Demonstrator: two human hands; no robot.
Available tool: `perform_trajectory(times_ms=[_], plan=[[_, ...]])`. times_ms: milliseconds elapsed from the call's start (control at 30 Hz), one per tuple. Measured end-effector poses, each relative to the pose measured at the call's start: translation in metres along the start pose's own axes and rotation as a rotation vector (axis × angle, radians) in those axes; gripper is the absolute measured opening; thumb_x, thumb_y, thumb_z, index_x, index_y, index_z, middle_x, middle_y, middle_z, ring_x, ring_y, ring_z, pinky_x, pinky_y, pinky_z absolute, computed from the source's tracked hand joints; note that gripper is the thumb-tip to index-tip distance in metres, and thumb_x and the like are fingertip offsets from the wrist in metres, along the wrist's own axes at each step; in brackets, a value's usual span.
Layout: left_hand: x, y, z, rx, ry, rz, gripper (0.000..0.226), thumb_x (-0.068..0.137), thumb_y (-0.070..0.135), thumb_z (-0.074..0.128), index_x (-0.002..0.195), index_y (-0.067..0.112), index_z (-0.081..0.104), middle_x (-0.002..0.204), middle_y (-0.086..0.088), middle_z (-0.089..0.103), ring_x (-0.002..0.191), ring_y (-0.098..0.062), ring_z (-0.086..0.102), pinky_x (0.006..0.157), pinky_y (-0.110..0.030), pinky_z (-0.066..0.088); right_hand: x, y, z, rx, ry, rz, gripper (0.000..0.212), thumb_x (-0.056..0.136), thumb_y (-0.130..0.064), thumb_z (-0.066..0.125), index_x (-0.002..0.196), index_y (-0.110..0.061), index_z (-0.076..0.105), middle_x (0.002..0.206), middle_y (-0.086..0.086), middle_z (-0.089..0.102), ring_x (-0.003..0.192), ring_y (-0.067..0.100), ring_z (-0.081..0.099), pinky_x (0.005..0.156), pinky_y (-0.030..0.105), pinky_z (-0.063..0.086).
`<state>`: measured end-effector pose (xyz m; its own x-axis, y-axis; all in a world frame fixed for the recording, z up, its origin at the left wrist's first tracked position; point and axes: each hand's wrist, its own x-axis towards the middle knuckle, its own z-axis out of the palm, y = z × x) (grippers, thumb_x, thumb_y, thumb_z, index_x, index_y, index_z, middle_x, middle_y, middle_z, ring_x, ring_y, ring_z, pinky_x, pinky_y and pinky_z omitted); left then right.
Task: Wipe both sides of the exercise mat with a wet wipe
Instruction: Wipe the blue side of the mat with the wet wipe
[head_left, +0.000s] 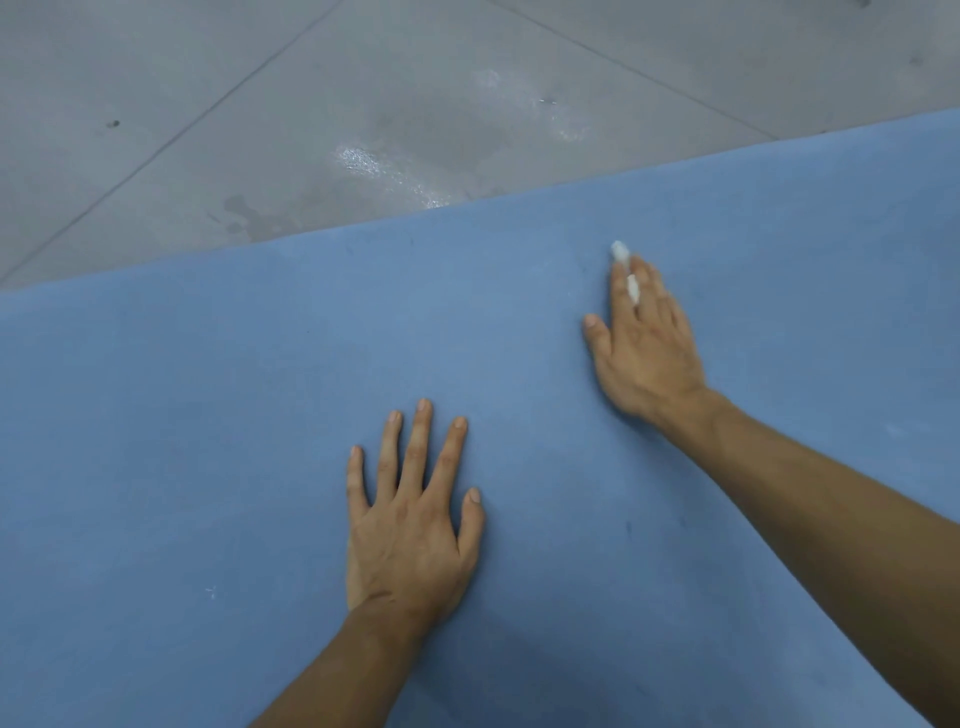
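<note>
Slippage is your risk: the crumpled white wet wipe (620, 251) peeks out beyond and between your right hand's (644, 343) close-set fingers, flat on the blue foam exercise mat (208, 415), and could escape, while your left hand's (410, 525) spread fingers pin the mat.

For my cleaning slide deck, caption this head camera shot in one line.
Left hand rests flat on the blue exercise mat while the right hand presses a white wet wipe onto it.

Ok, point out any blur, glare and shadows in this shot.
Head view: right hand and wet wipe slightly motion-blurred; left hand sharp; glare on a shiny patch of grey floor; soft shadow on the blue exercise mat beside the left forearm.
</note>
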<state>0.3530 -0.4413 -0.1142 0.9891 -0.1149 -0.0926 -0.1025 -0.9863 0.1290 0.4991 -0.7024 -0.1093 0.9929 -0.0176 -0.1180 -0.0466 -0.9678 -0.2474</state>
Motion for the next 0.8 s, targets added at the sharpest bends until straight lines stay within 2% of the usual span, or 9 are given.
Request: perform_trajectory(times_ms=[100, 167, 300, 367, 400, 500, 633, 733, 800], plan=[[0.001, 0.000, 0.000, 0.003, -0.004, 0.005, 0.067, 0.099, 0.049, 0.033, 0.163, 0.032, 0.027, 0.174, 0.002, 0.008, 0.160, -0.022, 0.005, 0.124, -0.061, 0.015, -0.025, -0.034, 0.015, -0.042, -0.052, -0.323, 0.076, 0.102, -0.050, 0.027, 0.163, -0.006, 0.023, 0.173, 0.016, 0.006, 0.160, 0.028, 0.009, 0.128, 0.043, 0.015], [0.001, 0.000, 0.001, 0.001, -0.005, 0.004, 0.067, 0.099, 0.050, 0.033, 0.163, 0.032, 0.026, 0.174, 0.002, 0.009, 0.160, -0.022, 0.005, 0.124, -0.062, 0.015, -0.051, -0.047, 0.021, -0.067, -0.077, -0.510, 0.072, 0.104, -0.048, 0.032, 0.162, -0.006, 0.027, 0.172, 0.016, 0.010, 0.160, 0.027, 0.011, 0.127, 0.042, 0.018], [0.000, 0.000, 0.000, 0.001, -0.007, 0.004, 0.068, 0.099, 0.050, 0.033, 0.164, 0.032, 0.024, 0.174, 0.003, 0.005, 0.160, -0.021, 0.004, 0.125, -0.061, 0.014, -0.089, -0.037, 0.020, -0.180, -0.167, -0.808, 0.069, 0.109, -0.046, 0.035, 0.165, -0.011, 0.017, 0.174, 0.009, 0.000, 0.161, 0.021, 0.000, 0.130, 0.038, 0.010], [0.000, 0.000, -0.001, 0.001, -0.007, 0.001, 0.067, 0.099, 0.050, 0.033, 0.164, 0.032, 0.025, 0.174, 0.003, 0.006, 0.160, -0.021, 0.003, 0.125, -0.061, 0.014, -0.083, -0.023, 0.014, -0.193, -0.187, -0.865, 0.070, 0.109, -0.046, 0.035, 0.167, -0.015, 0.010, 0.175, 0.005, -0.001, 0.161, 0.018, 0.000, 0.129, 0.036, 0.008], [0.001, 0.001, -0.001, -0.002, -0.004, 0.002, 0.067, 0.099, 0.050, 0.033, 0.164, 0.032, 0.026, 0.174, 0.003, 0.007, 0.160, -0.021, 0.004, 0.125, -0.060, 0.014, -0.075, -0.015, 0.010, -0.174, -0.195, -0.812, 0.071, 0.108, -0.046, 0.034, 0.167, -0.018, 0.007, 0.175, 0.003, 0.000, 0.161, 0.016, 0.003, 0.129, 0.035, 0.008], [0.000, 0.000, 0.000, -0.005, -0.004, 0.003, 0.066, 0.100, 0.050, 0.032, 0.164, 0.032, 0.025, 0.174, 0.003, 0.007, 0.160, -0.021, 0.003, 0.126, -0.060, 0.012, -0.039, 0.019, -0.004, -0.123, -0.122, -0.444, 0.071, 0.104, -0.051, 0.025, 0.167, -0.027, 0.001, 0.173, 0.005, 0.013, 0.159, 0.020, 0.015, 0.128, 0.036, 0.011], [-0.001, 0.000, 0.000, -0.002, 0.001, 0.004, 0.067, 0.100, 0.050, 0.032, 0.164, 0.033, 0.024, 0.174, 0.003, 0.006, 0.160, -0.021, 0.003, 0.125, -0.060, 0.013, -0.013, 0.055, -0.016, -0.126, -0.026, -0.079, 0.076, 0.099, -0.056, 0.016, 0.167, -0.022, 0.010, 0.172, 0.008, 0.015, 0.158, 0.023, 0.015, 0.128, 0.043, 0.013], [0.000, 0.000, 0.000, -0.007, 0.000, 0.001, 0.067, 0.099, 0.050, 0.032, 0.164, 0.032, 0.025, 0.174, 0.003, 0.007, 0.160, -0.021, 0.003, 0.125, -0.060, 0.013, -0.012, 0.041, -0.009, -0.039, 0.008, 0.031, 0.078, 0.100, -0.056, 0.020, 0.166, -0.017, 0.008, 0.173, 0.011, 0.011, 0.159, 0.027, 0.011, 0.128, 0.045, 0.013], [0.000, 0.000, 0.000, -0.008, 0.006, 0.003, 0.067, 0.099, 0.050, 0.033, 0.163, 0.032, 0.027, 0.174, 0.002, 0.008, 0.160, -0.022, 0.005, 0.125, -0.060, 0.014, -0.020, 0.023, 0.001, -0.033, 0.029, -0.051, 0.079, 0.101, -0.054, 0.023, 0.166, -0.011, 0.009, 0.174, 0.011, 0.009, 0.159, 0.029, 0.012, 0.128, 0.048, 0.017]])
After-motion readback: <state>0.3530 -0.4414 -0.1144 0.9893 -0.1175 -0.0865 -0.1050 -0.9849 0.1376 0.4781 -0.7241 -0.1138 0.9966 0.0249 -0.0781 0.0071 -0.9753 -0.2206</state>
